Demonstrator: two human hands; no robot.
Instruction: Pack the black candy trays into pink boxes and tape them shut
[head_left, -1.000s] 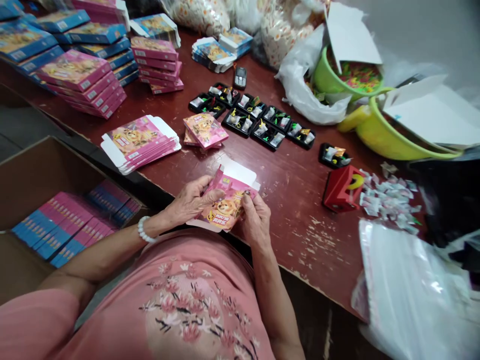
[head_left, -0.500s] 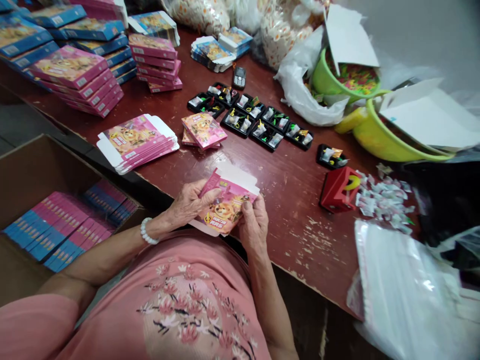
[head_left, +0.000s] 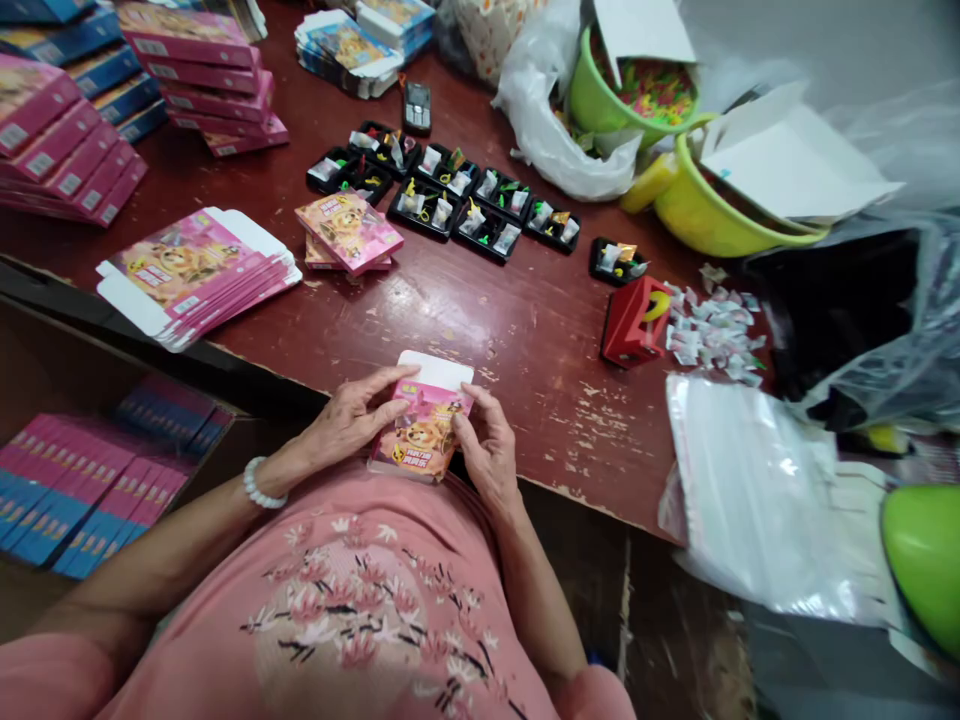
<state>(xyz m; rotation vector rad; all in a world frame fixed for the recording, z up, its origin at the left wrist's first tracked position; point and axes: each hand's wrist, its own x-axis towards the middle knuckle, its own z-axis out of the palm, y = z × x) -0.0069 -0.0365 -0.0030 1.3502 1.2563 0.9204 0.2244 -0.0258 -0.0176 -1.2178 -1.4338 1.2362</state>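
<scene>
A pink printed cardboard box (head_left: 422,428) with a white flap raised at its far end is held close to the body at the table edge. My left hand (head_left: 343,425) grips its left side, fingers along the edge by the flap. My right hand (head_left: 489,447) grips the right side, thumb on the printed front. Ahead lie pink boxes (head_left: 351,230), one askew on another. To the left is a fanned pile of flat pink cartons (head_left: 199,270). Several black trays (head_left: 420,205) with small packets and colourful pieces stand beyond.
Stacks of pink boxes (head_left: 210,75) stand back left. An open carton of packed boxes (head_left: 90,480) is below left. A red tape dispenser (head_left: 634,322), small white packets (head_left: 712,330), plastic bags (head_left: 750,480) and a yellow-green basin (head_left: 727,215) are on the right. A phone (head_left: 417,107) lies behind the trays.
The view has swung right. The held pink box now looks squared up, its white flap standing at the far end, where before it lay flatter and tilted. Both hands keep hold of it.
</scene>
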